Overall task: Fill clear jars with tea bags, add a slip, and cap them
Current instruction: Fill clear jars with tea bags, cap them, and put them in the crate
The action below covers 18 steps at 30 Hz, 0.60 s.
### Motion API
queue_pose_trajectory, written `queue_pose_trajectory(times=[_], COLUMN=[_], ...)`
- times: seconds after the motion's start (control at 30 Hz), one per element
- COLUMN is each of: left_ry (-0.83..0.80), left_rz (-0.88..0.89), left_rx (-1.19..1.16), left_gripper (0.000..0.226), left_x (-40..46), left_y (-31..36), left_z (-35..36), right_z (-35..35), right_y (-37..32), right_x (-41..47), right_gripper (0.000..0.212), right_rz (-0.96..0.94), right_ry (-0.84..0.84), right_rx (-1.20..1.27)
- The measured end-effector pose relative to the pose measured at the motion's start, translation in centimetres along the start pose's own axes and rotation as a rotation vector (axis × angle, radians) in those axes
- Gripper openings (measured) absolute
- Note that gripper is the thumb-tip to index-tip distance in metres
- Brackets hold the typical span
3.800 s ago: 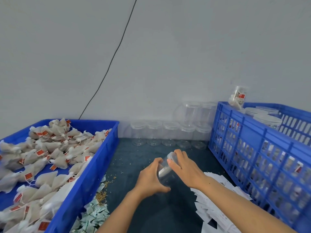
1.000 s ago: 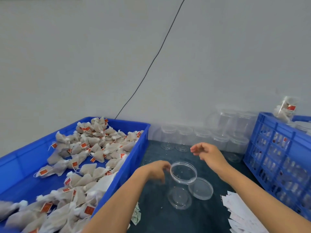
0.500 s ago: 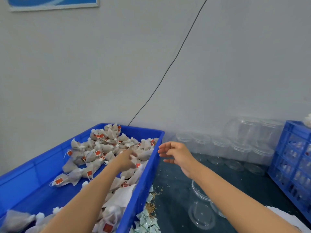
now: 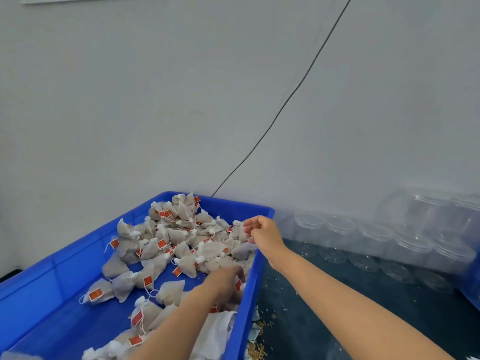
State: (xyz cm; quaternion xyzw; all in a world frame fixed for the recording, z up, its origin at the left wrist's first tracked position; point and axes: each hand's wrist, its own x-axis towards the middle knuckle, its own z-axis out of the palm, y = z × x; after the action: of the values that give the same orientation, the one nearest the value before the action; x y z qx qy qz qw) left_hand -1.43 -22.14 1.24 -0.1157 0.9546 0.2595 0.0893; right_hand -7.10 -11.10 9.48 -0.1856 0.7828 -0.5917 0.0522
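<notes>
A blue bin [image 4: 246,307] on the left holds a heap of grey mesh tea bags [image 4: 181,235] with red tags. My left hand [image 4: 228,281] is down inside the bin by its right wall. Its fingers curl into the tea bags there, around one with a red tag. My right hand [image 4: 262,233] hovers over the bin's far right corner with its fingers loosely bent and its fingertips just short of a tea bag [image 4: 237,226]. The jar being filled is out of view.
Several capped clear jars [image 4: 374,237] stand in a row along the wall on the dark table [image 4: 363,307]. A corner of a blue crate [image 4: 474,287] shows at the right edge. Loose grains and small sachets [image 4: 255,333] lie beside the bin. A black cable [image 4: 285,100] runs down the wall.
My view has swung left, and the open jar and its lid have left the frame. Both hands have moved over the bin, and my left hand has dropped among the tea bags.
</notes>
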Motion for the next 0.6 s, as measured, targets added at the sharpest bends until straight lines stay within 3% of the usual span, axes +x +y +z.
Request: queue_pose_trajectory(times=[0.17, 0.33, 0.43, 0.6], left_ry=[0.227, 0.329, 0.376, 0.362], left_rz=[0.057, -0.038, -0.079, -0.059], left_rx=[0.067, -0.401, -0.558, -0.589], left_gripper=[0.031, 0.021, 0.012, 0.012], left_x=[-0.3, -0.5, -0.7, -1.0], left_y=[-0.6, -2.3, -3.7, -4.3], left_z=[0.2, -0.9, -1.7, -2.1], right_z=[2.9, 4.1, 4.7, 5.8], right_y=[1.1, 1.5, 2.4, 3.8], right_x=[1.6, 3.0, 3.7, 5.4], right_gripper=[0.032, 0.046, 0.064, 0.068], right_rz=[-0.035, -0.122, -0.141, -0.128], right_ry=[-0.168, -0.436, -0.513, -0.521], right_rx=[-0.303, -0.812, -1.128, -1.182])
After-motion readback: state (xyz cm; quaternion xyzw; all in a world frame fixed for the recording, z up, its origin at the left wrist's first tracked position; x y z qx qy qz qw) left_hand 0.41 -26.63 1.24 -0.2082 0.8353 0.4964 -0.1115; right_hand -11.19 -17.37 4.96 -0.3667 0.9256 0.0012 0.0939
